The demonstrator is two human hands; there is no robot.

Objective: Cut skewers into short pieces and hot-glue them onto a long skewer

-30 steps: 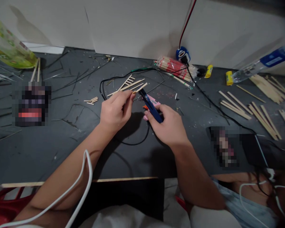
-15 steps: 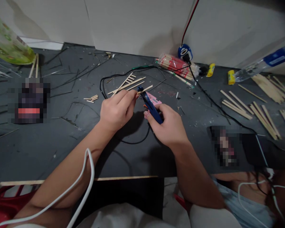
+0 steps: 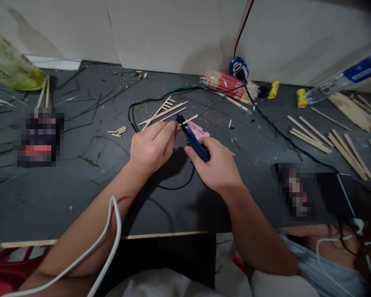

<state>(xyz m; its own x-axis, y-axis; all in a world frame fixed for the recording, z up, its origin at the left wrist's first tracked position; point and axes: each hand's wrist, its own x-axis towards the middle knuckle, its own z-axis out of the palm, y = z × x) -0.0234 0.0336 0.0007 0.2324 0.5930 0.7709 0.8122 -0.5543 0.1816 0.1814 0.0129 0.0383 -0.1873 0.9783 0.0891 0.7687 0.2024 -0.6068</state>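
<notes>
Head view, hands (image 3: 154, 144) holding thin stick (image 3: 191, 119) and blue tool (image 3: 198, 147), dark tabletop (image 3: 34, 206)

Looks like a makeshift craft workshop to me; wooden strips (image 3: 312, 141) and short pieces (image 3: 121, 130) litter the dark tabletop (image 3: 49, 198) around a blue hand tool (image 3: 197, 145).

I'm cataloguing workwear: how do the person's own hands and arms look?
The left hand and right hand are ungloved, showing no jewellery. The left forearm and right forearm are sleeveless where visible. A white cable forms a loop in front of the left forearm.
</notes>
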